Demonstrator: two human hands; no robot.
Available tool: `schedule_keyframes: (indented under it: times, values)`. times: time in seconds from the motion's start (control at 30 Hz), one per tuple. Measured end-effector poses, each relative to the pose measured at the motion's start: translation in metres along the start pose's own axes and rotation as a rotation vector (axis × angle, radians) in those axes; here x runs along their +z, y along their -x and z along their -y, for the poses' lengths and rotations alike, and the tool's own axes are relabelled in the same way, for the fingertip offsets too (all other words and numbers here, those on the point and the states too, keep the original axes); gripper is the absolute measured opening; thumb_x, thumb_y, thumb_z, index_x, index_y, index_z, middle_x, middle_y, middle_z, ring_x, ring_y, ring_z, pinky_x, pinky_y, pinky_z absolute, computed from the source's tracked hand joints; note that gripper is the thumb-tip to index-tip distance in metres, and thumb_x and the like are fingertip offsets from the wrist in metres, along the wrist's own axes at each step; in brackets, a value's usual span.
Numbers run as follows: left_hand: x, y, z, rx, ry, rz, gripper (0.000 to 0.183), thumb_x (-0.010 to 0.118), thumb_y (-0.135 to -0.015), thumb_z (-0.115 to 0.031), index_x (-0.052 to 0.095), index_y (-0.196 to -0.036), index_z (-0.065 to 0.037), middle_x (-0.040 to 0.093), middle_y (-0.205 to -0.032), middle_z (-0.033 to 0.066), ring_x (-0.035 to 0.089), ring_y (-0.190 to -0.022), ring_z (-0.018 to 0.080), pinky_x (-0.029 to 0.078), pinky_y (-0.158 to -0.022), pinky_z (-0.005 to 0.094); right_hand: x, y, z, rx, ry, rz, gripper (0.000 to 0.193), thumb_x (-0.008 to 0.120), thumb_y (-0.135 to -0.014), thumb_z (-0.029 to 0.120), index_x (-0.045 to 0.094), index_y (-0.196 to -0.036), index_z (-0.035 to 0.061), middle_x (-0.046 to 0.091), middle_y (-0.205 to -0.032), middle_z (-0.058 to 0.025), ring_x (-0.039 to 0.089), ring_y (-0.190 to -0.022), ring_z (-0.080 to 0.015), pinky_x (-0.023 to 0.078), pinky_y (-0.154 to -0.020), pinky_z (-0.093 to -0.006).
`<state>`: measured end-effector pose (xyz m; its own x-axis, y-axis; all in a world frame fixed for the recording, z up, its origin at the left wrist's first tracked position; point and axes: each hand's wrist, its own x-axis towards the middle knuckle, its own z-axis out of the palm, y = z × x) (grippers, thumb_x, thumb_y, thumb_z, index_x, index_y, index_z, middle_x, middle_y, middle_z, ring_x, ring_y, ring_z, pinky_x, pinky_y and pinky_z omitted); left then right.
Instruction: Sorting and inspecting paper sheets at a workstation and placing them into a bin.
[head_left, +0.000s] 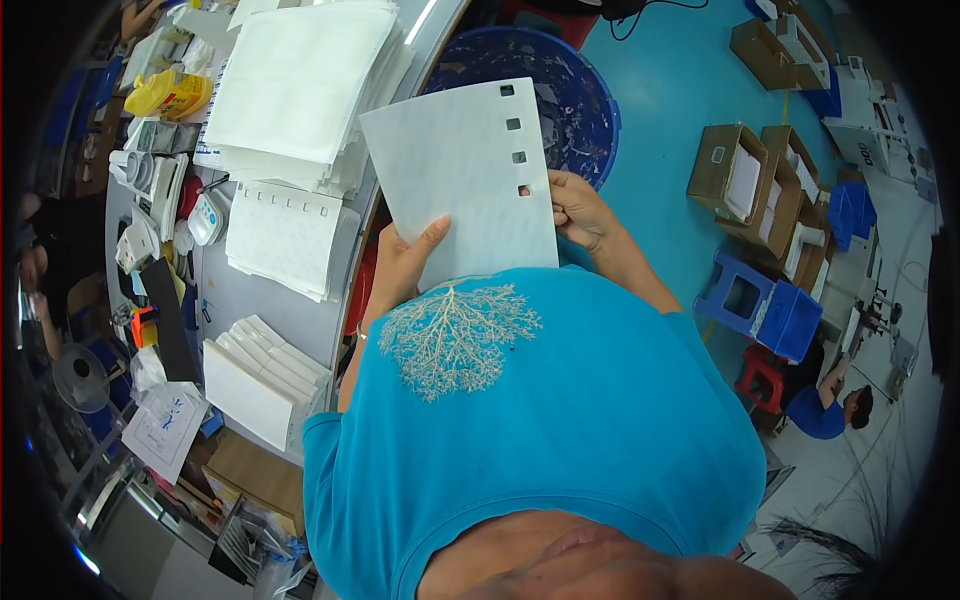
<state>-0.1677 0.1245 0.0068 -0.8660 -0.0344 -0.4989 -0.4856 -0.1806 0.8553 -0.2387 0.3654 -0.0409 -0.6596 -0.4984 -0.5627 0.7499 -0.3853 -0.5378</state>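
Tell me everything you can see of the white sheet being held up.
The white sheet looks like thin, plain card or paper, roughly flat and slightly askew in view. Four small square holes run in a row down its right side. The left hand holds its lower left, thumb on the face; the right hand has curled fingers at the right edge, their grip unclear. It partly covers the blue bin; its lower edge is hidden by the shirt.
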Motion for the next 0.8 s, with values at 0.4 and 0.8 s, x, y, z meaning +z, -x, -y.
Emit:
schedule_keyframes:
  times: [0.4,0.8]
  values:
    - [0.006,0.006,0.006,0.094,0.018,-0.033,0.036,0.070,-0.085,-0.024,0.062,-0.106,0.004,0.066,-0.096,0.0118,0.061,-0.086,0.0157,0.048,-0.075,0.0292,0.003,0.017,0.006,0.011,-0.043,0.079,0.020,0.059,-0.088,0.005,0.062,-0.105,-0.0045,0.061,-0.079,-0.0024,0.040,-0.052,0.0005,0.026,-0.039,-0.0123]
    - [0.017,0.010,0.006,0.123,0.002,-0.119,0.040,0.069,-0.086,-0.024,0.060,-0.111,0.005,0.065,-0.101,0.0134,0.061,-0.090,0.0184,0.048,-0.079,0.0314,-0.014,0.024,-0.009,0.042,0.151,-0.048,0.023,0.062,-0.088,0.019,0.064,-0.101,-0.0001,0.063,-0.079,-0.0020,0.052,-0.059,-0.0056,0.041,-0.051,-0.0206]
